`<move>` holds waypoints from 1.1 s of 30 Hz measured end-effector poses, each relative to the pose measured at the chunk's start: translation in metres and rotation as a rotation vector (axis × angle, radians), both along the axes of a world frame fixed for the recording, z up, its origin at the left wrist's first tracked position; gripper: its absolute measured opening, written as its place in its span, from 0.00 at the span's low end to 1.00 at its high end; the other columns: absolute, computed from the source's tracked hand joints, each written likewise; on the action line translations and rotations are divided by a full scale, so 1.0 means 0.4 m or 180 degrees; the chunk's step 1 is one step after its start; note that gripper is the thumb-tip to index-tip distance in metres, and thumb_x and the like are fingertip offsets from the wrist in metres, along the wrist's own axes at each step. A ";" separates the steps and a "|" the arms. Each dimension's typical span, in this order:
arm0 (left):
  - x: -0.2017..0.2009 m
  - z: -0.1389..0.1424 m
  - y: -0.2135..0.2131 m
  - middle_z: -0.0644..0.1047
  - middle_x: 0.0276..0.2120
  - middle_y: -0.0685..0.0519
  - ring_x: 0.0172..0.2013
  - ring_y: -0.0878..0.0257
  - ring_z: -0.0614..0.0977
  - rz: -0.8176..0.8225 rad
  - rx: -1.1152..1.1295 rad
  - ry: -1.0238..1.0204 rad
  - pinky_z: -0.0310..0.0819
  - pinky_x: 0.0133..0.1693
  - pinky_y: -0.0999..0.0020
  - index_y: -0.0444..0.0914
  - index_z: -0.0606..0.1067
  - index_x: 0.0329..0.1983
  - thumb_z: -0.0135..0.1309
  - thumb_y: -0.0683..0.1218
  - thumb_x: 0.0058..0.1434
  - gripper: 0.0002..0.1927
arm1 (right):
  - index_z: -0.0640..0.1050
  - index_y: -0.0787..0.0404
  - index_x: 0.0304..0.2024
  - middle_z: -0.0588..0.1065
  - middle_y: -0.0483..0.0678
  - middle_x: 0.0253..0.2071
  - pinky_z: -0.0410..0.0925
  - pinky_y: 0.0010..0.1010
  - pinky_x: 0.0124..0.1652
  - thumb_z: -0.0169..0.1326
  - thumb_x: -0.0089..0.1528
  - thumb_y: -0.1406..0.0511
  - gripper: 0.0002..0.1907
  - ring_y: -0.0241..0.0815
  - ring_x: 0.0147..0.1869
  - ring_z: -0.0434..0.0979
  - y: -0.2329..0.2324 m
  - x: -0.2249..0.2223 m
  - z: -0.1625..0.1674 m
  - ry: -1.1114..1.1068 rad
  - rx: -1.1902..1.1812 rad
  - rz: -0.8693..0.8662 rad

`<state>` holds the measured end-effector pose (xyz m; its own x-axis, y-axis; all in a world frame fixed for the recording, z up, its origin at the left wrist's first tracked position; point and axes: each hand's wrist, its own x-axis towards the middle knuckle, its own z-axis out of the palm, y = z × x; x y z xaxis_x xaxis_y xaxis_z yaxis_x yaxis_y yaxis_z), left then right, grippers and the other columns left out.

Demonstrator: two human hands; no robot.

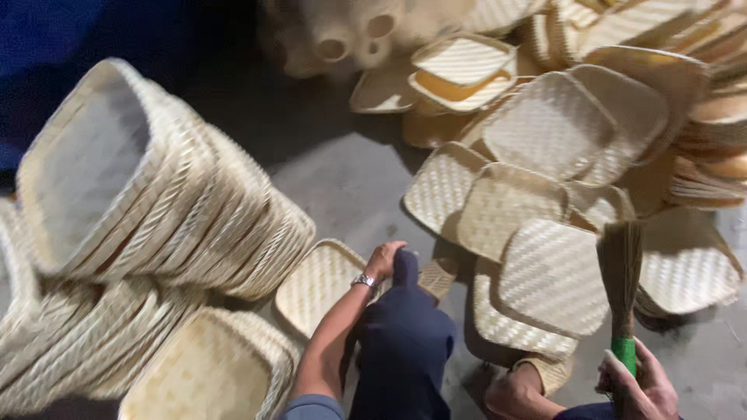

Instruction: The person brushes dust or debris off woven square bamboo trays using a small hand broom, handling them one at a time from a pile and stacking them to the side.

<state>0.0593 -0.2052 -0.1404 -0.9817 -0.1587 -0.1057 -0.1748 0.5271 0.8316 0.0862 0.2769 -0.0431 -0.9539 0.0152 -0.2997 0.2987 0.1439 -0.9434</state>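
Right hand (634, 385) grips brush (620, 272) (green-wrapped handle).

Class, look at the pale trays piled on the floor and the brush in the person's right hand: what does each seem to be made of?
The trays look like woven bamboo or similar plant strips, pale and unvarnished: a crisscross weave shows on every base. The brush, held by the right hand, seems a bundle of dry brown plant fibres, bound at a green, probably plastic, grip.

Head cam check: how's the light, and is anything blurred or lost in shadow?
Head view: soft overall, the tilted basket stack smeared by motion blur; top left corner falls into dark shadow; woven trays at right brightly lit, no harsh glare; right hand on the broom is fairly sharp.
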 end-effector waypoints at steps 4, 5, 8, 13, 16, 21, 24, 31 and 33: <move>-0.163 0.036 0.078 0.84 0.39 0.36 0.30 0.61 0.84 -0.0162 0.0904 -0.0828 0.77 0.35 0.62 0.38 0.74 0.65 0.63 0.57 0.61 0.32 | 0.71 0.68 0.63 0.78 0.53 0.34 0.73 0.37 0.30 0.60 0.58 0.68 0.31 0.43 0.32 0.79 0.064 -0.035 -0.009 -0.0383 0.0546 0.0235; -0.197 0.043 0.099 0.83 0.42 0.42 0.32 0.63 0.84 -0.0224 0.0956 -0.0840 0.78 0.35 0.64 0.36 0.70 0.66 0.65 0.56 0.60 0.35 | 0.73 0.67 0.62 0.79 0.53 0.32 0.73 0.36 0.29 0.62 0.57 0.67 0.30 0.43 0.31 0.79 0.064 -0.034 -0.020 -0.0361 0.0896 0.0275; -0.276 0.058 0.161 0.82 0.44 0.40 0.34 0.61 0.82 -0.0318 0.1113 -0.0935 0.76 0.35 0.63 0.34 0.67 0.67 0.66 0.56 0.59 0.38 | 0.75 0.63 0.61 0.76 0.52 0.26 0.70 0.35 0.26 0.62 0.58 0.66 0.28 0.43 0.26 0.76 0.038 -0.021 -0.056 -0.0632 0.0661 0.0027; -0.353 0.061 0.235 0.80 0.48 0.37 0.37 0.57 0.78 -0.0284 0.1329 -0.1016 0.74 0.36 0.62 0.32 0.61 0.69 0.67 0.55 0.56 0.44 | 0.75 0.60 0.57 0.79 0.46 0.27 0.73 0.27 0.28 0.65 0.55 0.66 0.28 0.34 0.26 0.78 0.006 -0.041 -0.082 -0.0078 0.0894 0.0668; -0.383 0.043 0.273 0.80 0.50 0.42 0.42 0.57 0.81 -0.0259 0.1450 -0.0586 0.79 0.40 0.63 0.31 0.58 0.68 0.69 0.54 0.54 0.46 | 0.77 0.58 0.59 0.79 0.51 0.29 0.72 0.30 0.32 0.68 0.56 0.62 0.28 0.37 0.30 0.74 0.004 -0.055 -0.080 -0.0526 0.1215 0.0482; -0.407 0.017 0.337 0.82 0.38 0.39 0.38 0.54 0.82 -0.0163 0.0938 -0.0139 0.76 0.40 0.58 0.32 0.73 0.53 0.62 0.53 0.64 0.23 | 0.78 0.54 0.56 0.82 0.49 0.40 0.72 0.30 0.49 0.67 0.51 0.58 0.30 0.38 0.46 0.86 -0.001 -0.055 -0.099 -0.0097 0.1700 0.0558; -0.411 0.035 0.345 0.82 0.36 0.37 0.37 0.48 0.82 0.0016 0.0487 -0.0022 0.75 0.40 0.55 0.34 0.78 0.47 0.53 0.52 0.70 0.16 | 0.77 0.52 0.56 0.84 0.50 0.41 0.74 0.32 0.51 0.67 0.52 0.56 0.30 0.41 0.49 0.84 0.006 -0.052 -0.116 -0.0101 0.1927 0.0652; -0.392 0.179 0.218 0.80 0.46 0.37 0.46 0.42 0.82 -0.0088 0.0478 0.1372 0.75 0.46 0.55 0.31 0.72 0.59 0.45 0.49 0.72 0.19 | 0.69 0.51 0.67 0.81 0.59 0.45 0.76 0.41 0.49 0.65 0.54 0.58 0.39 0.51 0.49 0.84 -0.014 -0.070 -0.080 0.0470 0.2325 0.0250; -0.372 0.229 0.191 0.79 0.48 0.37 0.48 0.42 0.81 -0.0168 0.0217 0.1312 0.75 0.48 0.56 0.31 0.73 0.58 0.44 0.48 0.73 0.19 | 0.69 0.47 0.67 0.81 0.56 0.46 0.78 0.37 0.42 0.59 0.58 0.57 0.34 0.47 0.43 0.86 -0.066 -0.091 -0.039 0.0678 0.2174 0.0685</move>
